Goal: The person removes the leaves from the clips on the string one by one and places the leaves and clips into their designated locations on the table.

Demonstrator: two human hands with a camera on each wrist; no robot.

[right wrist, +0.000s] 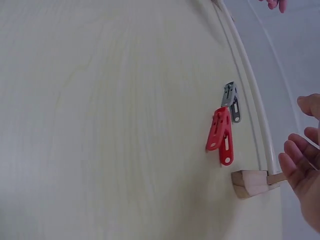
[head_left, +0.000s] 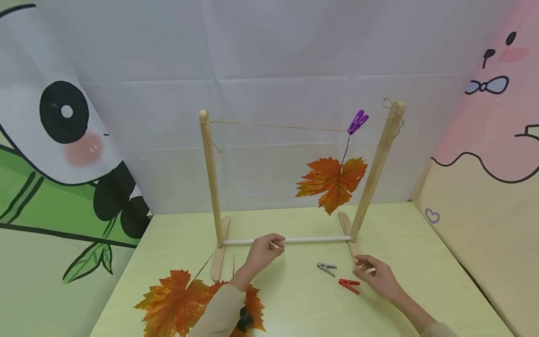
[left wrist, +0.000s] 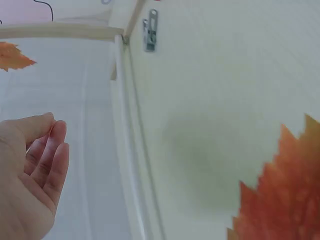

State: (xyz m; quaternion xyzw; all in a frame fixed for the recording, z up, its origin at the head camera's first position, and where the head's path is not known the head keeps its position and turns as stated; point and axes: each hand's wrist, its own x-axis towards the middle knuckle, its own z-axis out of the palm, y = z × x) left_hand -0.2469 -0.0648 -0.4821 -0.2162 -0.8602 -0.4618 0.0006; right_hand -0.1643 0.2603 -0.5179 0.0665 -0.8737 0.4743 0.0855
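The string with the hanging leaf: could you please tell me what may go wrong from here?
The hanging leaf is held only by its thin stem in the purple clothespin, so it might slip if the string is shaken.
The left sleeve overlaps the lower leaves in the head view and could drag them.
The red clothespin lies near the grey clothespin; picking one could knock the other.

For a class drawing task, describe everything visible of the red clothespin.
The red clothespin looks like plastic: two arms meeting at one end and spread in a V, with slots and round holes. It lies on the table, nothing in its jaws, its spread ends pointing right in the head view. The grey clothespin and right hand are near, the hand not touching it.
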